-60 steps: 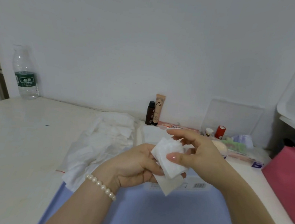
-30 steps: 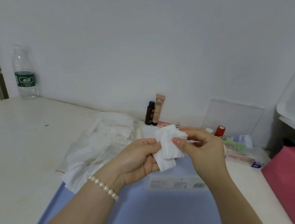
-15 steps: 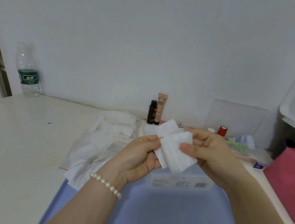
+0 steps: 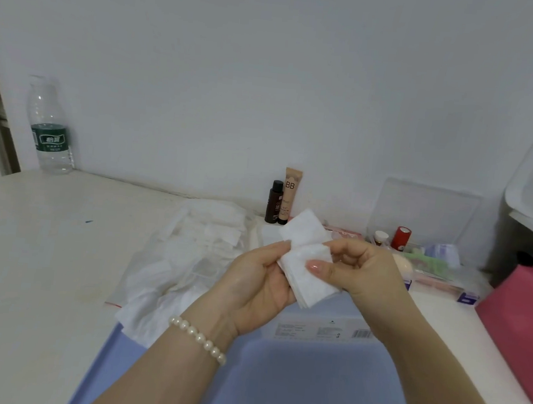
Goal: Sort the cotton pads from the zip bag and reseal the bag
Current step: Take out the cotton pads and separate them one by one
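A: What could go wrong from here?

B: Going left to right: the bag (image 4: 186, 259) lies open and slack on the worktop (image 4: 35, 246), left of the hands, with loose pads still in it. A stray wrist or sleeve could drag it, and pads would spill. It can't be resealed until the sorting ends.

A: And the stack?

B: That's the main risk. The pads (image 4: 309, 270) are thin, soft and layered. If the thumbs slide unevenly, 1 pad may peel off with another, or the stack may fan and drop onto the blue surface (image 4: 275, 380) below.

A: How are the fingers set?

B: The left hand (image 4: 258, 285) is curled round the stack's left edge, its fingers behind it and its thumb at the front. The right hand (image 4: 362, 271) pinches the right side, thumb pressed flat on the front pad and fingers bent behind. Both are closed on the stack, held in the air above the blue surface.

A: Anything else nearby?

B: Small bottles (image 4: 283, 200) stand behind at the wall, well apart from the hands.
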The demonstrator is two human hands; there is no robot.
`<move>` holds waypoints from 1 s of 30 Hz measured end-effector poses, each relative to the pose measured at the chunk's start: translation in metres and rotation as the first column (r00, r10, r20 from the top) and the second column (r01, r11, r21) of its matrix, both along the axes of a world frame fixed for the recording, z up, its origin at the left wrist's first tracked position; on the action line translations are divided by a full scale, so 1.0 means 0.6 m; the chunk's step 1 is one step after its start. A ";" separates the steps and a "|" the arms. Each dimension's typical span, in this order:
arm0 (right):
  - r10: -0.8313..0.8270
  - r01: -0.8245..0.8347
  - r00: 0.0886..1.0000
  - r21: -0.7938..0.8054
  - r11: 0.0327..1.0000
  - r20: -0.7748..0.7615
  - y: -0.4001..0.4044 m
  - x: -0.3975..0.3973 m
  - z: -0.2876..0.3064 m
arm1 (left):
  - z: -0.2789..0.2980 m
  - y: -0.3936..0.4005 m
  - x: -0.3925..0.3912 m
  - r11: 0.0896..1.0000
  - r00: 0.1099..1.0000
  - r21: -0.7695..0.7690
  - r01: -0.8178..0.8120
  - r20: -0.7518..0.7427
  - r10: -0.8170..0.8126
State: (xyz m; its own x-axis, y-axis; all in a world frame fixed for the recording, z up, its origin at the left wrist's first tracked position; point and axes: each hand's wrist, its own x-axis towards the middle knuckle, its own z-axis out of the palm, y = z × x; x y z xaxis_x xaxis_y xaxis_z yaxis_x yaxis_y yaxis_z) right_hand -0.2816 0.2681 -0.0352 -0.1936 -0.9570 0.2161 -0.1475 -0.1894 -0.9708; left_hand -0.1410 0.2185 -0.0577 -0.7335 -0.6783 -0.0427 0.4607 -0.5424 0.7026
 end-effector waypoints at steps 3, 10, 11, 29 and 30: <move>-0.041 0.040 0.999 -0.045 0.998 -0.029 -0.003 0.008 -0.003 | 0.002 0.003 0.000 1.000 1.000 0.021 0.000 -0.009 0.000; -0.266 0.230 0.894 -0.141 0.963 -0.360 -0.004 0.027 -0.015 | 0.002 0.008 -0.004 0.997 0.997 0.074 -0.013 -0.069 0.018; -0.274 0.245 0.877 -0.123 0.962 -0.395 -0.004 0.030 -0.014 | 0.001 0.009 -0.004 0.997 0.997 0.076 -0.022 -0.067 0.027; -0.012 -0.005 0.971 0.071 0.997 0.238 0.021 -0.042 0.047 | 0.001 0.019 -0.020 0.954 0.948 -0.140 -0.267 0.138 0.286; -0.019 0.001 0.975 0.082 0.997 0.220 0.018 -0.035 0.043 | 0.000 0.021 -0.021 0.958 0.953 -0.147 -0.246 0.142 0.266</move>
